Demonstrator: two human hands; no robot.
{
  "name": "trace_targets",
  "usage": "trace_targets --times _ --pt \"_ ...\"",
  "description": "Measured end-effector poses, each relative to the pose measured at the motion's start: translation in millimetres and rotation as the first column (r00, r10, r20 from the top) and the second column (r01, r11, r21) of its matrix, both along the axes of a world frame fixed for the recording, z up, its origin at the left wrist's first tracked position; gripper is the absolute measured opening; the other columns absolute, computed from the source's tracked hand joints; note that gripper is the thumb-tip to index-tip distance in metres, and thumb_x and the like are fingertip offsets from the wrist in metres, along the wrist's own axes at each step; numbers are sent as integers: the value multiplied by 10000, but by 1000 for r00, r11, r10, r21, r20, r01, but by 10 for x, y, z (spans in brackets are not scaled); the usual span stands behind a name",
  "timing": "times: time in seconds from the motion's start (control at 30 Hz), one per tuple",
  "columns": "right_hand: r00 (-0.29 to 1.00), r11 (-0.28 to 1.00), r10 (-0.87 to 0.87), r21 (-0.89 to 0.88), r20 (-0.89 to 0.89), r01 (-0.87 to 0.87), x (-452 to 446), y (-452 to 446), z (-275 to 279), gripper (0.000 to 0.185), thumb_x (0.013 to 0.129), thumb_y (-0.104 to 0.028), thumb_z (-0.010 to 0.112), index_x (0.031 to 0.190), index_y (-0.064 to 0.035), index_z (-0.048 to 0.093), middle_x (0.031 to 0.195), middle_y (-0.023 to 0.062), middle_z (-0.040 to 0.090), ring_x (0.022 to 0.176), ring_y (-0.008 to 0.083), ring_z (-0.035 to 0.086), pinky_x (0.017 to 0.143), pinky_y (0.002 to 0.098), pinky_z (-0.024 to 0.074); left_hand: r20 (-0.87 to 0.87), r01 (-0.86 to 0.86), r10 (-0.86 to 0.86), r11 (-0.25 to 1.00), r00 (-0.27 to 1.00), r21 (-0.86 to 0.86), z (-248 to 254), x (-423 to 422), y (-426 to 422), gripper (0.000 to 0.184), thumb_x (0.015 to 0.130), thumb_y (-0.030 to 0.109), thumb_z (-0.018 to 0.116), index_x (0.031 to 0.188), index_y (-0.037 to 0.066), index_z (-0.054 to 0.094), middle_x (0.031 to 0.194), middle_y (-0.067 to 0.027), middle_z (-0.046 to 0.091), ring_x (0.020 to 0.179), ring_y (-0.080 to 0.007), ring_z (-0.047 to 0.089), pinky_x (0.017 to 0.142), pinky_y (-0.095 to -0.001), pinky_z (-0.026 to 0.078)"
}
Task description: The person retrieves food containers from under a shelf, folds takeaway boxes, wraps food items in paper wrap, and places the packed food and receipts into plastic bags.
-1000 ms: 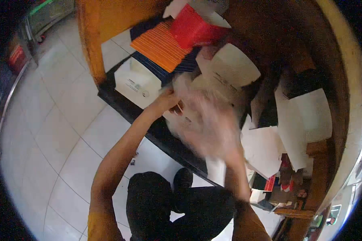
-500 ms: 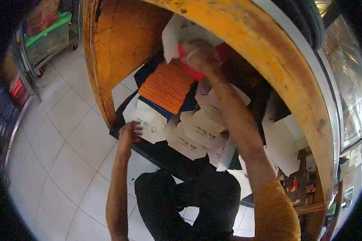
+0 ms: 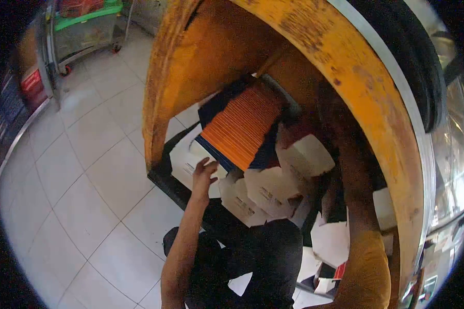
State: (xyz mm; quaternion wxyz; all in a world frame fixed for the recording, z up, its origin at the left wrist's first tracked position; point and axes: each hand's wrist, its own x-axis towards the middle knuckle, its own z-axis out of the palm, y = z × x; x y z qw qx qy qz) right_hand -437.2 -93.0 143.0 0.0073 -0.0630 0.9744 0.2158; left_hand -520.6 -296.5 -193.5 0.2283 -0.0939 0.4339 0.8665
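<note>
My left hand (image 3: 205, 177) is open, its fingers loosely bent and apart, above a white printed carton (image 3: 181, 159). Just beyond it lies a neat overlapping stack of orange flat pieces (image 3: 242, 129), with dark blue pieces (image 3: 219, 155) showing along its near edge. Several white cartons (image 3: 267, 193) are heaped to the right of the stack. My right arm (image 3: 360, 201) reaches up along the right inside of the wooden cabinet. The hand at its end is lost in dark shadow, so its fingers and anything in them cannot be made out.
A curved, worn wooden frame (image 3: 345, 67) arches over the cabinet opening. A black edge (image 3: 165, 188) runs along its near left corner. White tiled floor (image 3: 93, 180) lies to the left, with a wheeled rack (image 3: 85, 38) behind. My knees (image 3: 273, 252) are close in front.
My right hand has moved from the back of the cabinet to its dark right side; the red and white things by it are out of sight. The view has shifted. My left hand stays near the carton.
</note>
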Motion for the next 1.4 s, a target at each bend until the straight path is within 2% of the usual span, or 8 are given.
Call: trace_targets --times 0.33,0.43,0.53,0.6,0.63,0.73,1.03,1.4 --pt "976 987 158 50 -149 -152 -2310 -51 -463 541 881 -365 695 1323 -75 578 1307 154 609 1200 316 579 986 451 484 -138 -249 298 924 945 290 124 -407 813 447 880 257 741 1239 22 618 1161 -78 688 983 -220 644 861 -352 500" --pt "967 980 199 3 -161 -201 -2440 -31 -708 538 884 -363 693 1324 -76 578 1307 152 609 1197 312 580 982 450 486 -161 -196 210 976 964 99 -356 -606 1189 360 902 275 720 1168 36 674 1156 -106 691 1006 -212 654 875 -371 514" --pt "958 965 225 -94 -177 -243 -2144 -42 -807 535 886 -360 690 1324 -76 577 1306 149 609 1194 308 581 979 448 488 -532 -186 254 966 808 178 -877 -781 1218 422 961 419 623 1173 61 694 1110 -134 696 988 -246 657 872 -388 508" --pt "957 955 217 -161 -194 -250 -1791 -98 -829 533 887 -359 688 1325 -77 576 1306 147 609 1193 306 581 976 447 489 -204 88 -27 952 979 294 -388 -588 800 433 983 436 594 1161 53 690 1080 -135 692 951 -231 646 859 -387 508" --pt "958 951 205 -191 -203 -244 -1593 -138 -853 532 888 -358 687 1325 -77 576 1306 147 609 1192 304 582 975 446 490 -179 -117 98 988 979 -100 -201 -497 955 419 988 420 600 1148 43 687 1064 -132 689 931 -211 638 851 -382 510" --pt "955 923 209 -280 -212 -265 -1290 -356 -1076 529 890 -355 685 1326 -78 575 1305 144 609 1189 301 583 971 444 492 -43 -112 132 943 990 312 -472 -400 1279 436 986 418 611 1187 34 657 1068 -135 686 955 -204 647 839 -390 513" --pt "924 758 337 -529 -184 -382 -940 -1632 -2298 520 896 -348 677 1329 -81 572 1304 136 609 1181 289 585 960 439 498 -139 59 -31 978 990 202 -722 -214 1404 488 991 413 578 1320 53 546 1114 -150 660 990 -291 652 849 -437 525" --pt "927 761 344 -533 -151 -370 -1344 -611 -1596 509 904 -339 667 1333 -84 568 1303 126 608 1171 276 589 947 432 504 -19 63 -61 981 998 185 -862 388 1461 504 979 431 571 1300 43 544 1061 -175 663 947 -341 645 802 -462 515"
